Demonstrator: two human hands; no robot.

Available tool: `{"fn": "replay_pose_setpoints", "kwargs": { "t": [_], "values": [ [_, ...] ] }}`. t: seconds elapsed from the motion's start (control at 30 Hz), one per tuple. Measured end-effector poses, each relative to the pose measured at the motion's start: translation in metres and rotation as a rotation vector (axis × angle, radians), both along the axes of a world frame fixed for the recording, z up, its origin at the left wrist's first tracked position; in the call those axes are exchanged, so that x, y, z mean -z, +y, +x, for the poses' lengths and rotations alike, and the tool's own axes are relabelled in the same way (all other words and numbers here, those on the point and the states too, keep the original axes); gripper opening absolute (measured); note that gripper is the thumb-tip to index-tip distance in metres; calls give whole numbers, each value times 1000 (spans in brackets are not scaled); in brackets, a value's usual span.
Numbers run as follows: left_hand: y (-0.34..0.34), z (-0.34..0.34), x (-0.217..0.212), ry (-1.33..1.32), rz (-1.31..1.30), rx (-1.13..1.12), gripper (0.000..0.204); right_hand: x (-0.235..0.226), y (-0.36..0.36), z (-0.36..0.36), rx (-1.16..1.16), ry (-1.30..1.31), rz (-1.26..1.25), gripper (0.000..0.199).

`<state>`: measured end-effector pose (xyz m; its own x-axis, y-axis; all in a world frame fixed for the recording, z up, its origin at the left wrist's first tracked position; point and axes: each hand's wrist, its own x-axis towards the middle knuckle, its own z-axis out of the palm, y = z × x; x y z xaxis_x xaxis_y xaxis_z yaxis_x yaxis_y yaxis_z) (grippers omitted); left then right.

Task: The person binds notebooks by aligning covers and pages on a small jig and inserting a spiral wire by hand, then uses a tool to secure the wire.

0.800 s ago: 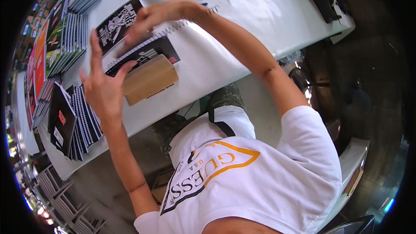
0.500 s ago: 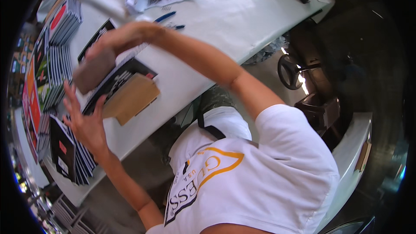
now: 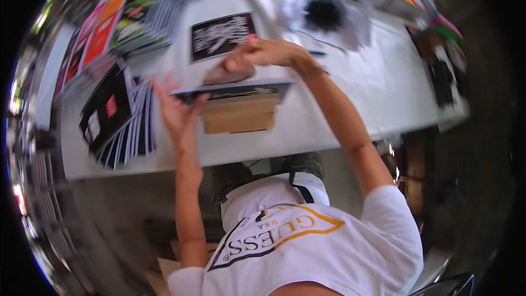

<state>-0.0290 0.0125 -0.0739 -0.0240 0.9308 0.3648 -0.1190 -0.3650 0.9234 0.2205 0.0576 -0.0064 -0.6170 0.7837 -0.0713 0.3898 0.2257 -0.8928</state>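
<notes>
A black notebook [image 3: 235,91] with a pale page edge rests tilted on a brown cardboard block [image 3: 238,116] in the middle of the table. At its left end is my left hand [image 3: 178,111], fingers spread and blurred, the thumb close to the cover. My right hand [image 3: 263,55] is curled just beyond the notebook's far edge, closed on a grey-brown block [image 3: 227,74]. The block's lower side is hidden behind the notebook. Farther back lies a black sheet or cover [image 3: 222,35] with white print.
Fanned black notebooks [image 3: 112,109] lie at the left. Stacks of colourful notebooks [image 3: 139,24] stand behind them. A dark bristly clump [image 3: 323,12] sits on crumpled pale wrapping at the back, with a blue-handled tool [image 3: 318,52] nearby. Dark items [image 3: 444,74] lie by the table's right end.
My view has turned, so the table's edge now runs nearly level. My right hand has moved with the block along the notebook, away from my left hand, which stays spread at the left end.
</notes>
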Motion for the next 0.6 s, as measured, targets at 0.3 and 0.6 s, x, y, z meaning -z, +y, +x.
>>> {"fn": "replay_pose_setpoints", "kwargs": {
  "t": [0.3, 0.6],
  "values": [
    [-15, -9, 14, 81, 46, -119, 78, -9, 5, -34, -146, -245, 129, 55],
    [-23, 7, -1, -133, 19, -87, 73, 21, 41, 10, 111, -73, -140, 41]
  ]
}}
